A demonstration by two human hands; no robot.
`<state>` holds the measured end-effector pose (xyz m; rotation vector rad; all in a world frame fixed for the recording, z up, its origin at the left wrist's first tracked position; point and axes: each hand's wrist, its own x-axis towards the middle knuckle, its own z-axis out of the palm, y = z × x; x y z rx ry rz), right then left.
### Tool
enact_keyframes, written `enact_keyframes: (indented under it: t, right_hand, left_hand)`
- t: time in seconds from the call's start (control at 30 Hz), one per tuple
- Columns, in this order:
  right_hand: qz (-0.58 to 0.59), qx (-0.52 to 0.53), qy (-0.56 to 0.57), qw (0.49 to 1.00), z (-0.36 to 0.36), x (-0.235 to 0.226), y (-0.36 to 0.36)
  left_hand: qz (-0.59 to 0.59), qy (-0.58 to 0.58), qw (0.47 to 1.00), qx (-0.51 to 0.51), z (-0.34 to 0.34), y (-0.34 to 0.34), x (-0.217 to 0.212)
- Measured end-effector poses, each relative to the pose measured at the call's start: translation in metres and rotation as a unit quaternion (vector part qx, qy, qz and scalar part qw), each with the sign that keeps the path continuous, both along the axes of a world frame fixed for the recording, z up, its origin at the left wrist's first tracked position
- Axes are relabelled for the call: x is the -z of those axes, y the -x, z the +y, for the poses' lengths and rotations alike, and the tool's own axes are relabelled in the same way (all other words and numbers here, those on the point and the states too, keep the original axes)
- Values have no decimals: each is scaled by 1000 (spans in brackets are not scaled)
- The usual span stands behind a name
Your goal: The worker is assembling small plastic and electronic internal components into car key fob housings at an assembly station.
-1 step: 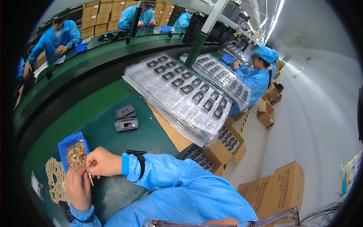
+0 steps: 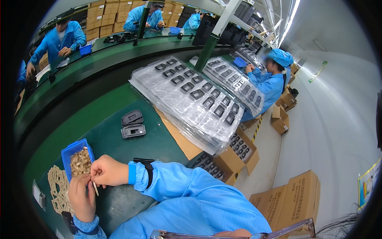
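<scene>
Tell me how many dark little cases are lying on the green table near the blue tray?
2. One dark case lies farther from the hands, and a second case sits just in front of it, right of the blue tray. Others may be hidden elsewhere.

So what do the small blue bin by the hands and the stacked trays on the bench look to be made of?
Blue bin: likely moulded plastic, going by its uniform colour, thin walls and slight sheen. Stacked trays: thin clear formed plastic, glossy, with highlights and dark parts showing through the pockets. They rest on what looks like brown cardboard, matte.
</scene>
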<state>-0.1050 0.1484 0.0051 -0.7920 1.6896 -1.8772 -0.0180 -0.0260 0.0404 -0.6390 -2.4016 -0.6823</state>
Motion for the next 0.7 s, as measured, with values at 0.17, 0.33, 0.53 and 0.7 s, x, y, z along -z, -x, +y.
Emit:
enact_keyframes:
  t: [0.17, 0.33, 0.53, 0.7]
  right_hand:
    - [14, 3, 14, 1000, 1, 0, 0]
    - [47, 7, 3, 999, 2, -1, -1]
    - [118, 20, -2, 993, 0, 3, -1]
    - [131, 14, 5, 991, 0, 5, -2]
  left_hand:
    - [-19, -24, 1000, 1, -2, -2, 2]
    - [-35, -8, 999, 4, -6, -3, 5]
    - [-44, 12, 999, 6, -4, -2, 2]
    - [-38, 24, 999, -18, 2, -3, 3]
